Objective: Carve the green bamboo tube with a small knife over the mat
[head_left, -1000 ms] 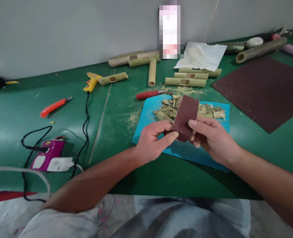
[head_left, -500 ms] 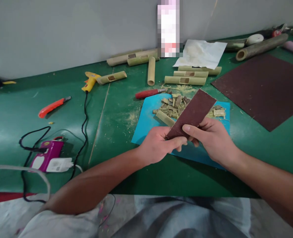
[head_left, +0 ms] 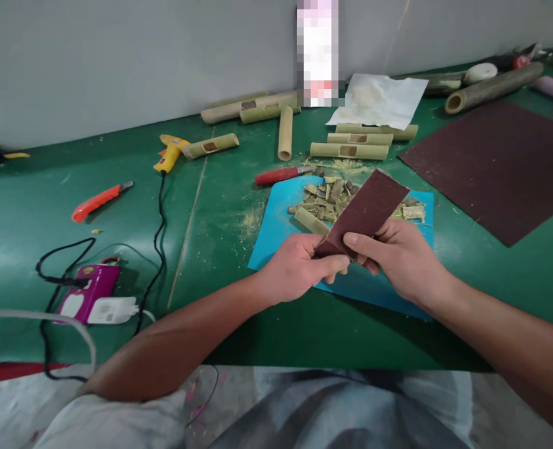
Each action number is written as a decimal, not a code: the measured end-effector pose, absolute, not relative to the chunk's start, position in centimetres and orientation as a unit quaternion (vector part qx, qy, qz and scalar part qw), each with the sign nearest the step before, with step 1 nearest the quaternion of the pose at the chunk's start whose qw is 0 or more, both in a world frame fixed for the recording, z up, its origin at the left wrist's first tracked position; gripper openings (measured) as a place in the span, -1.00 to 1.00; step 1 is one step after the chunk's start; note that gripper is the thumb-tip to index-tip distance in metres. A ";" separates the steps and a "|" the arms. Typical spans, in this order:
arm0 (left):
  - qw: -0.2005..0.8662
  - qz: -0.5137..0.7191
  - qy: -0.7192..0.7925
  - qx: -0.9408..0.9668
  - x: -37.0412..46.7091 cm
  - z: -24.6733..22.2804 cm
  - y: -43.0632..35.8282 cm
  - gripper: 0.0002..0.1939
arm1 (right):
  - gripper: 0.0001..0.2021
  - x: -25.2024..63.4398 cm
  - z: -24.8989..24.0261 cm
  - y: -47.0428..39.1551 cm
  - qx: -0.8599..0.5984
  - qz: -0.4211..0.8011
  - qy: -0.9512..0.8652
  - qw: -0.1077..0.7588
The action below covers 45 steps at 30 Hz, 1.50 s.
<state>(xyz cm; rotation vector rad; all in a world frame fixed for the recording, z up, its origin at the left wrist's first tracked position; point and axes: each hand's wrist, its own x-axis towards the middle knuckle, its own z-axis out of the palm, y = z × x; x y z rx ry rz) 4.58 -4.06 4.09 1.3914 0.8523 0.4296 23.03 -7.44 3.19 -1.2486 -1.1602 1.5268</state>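
Observation:
A dark brown strip of sandpaper (head_left: 367, 209) is gripped between both hands, its free end slanting up to the right. My left hand (head_left: 297, 267) pinches the lower end, thumb on top. With its thumb pressed flat on the front face, my right hand (head_left: 400, 259) holds the strip's lower right side; those fingers curl behind and are partly hidden. Below the hands lies a blue sheet (head_left: 276, 215) bearing a heap of bamboo chips (head_left: 320, 198) and a short bamboo piece (head_left: 310, 220). Whether anything else sits behind the strip I cannot tell.
A red-handled knife (head_left: 278, 176) lies behind the blue sheet. Several cut bamboo tubes (head_left: 350, 151) stretch along the back. To the right is a large brown sandpaper sheet (head_left: 500, 168). Leftward are an orange cutter (head_left: 96, 202), a yellow glue gun (head_left: 168, 156) and a purple power strip (head_left: 96, 287).
The lower end of the sandpaper strip now bends over slightly at my left fingers. My left hand has shifted a little up and left; the right hand has barely moved.

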 end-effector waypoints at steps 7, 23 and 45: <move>0.642 0.174 0.381 0.643 4.5 3.9 -4.5 -0.82 | -0.61 25.2 3.1 -6.4 -0.544 0.515 -0.415 0.517; 0.412 0.419 0.414 0.696 3.1 4.0 -2.5 -0.87 | -0.65 23.7 3.9 -7.7 -0.561 0.417 -0.629 0.340; 0.100 0.383 0.438 0.807 -1.2 2.9 1.8 -0.95 | -0.77 24.1 2.1 -7.6 -0.593 0.117 -0.783 0.146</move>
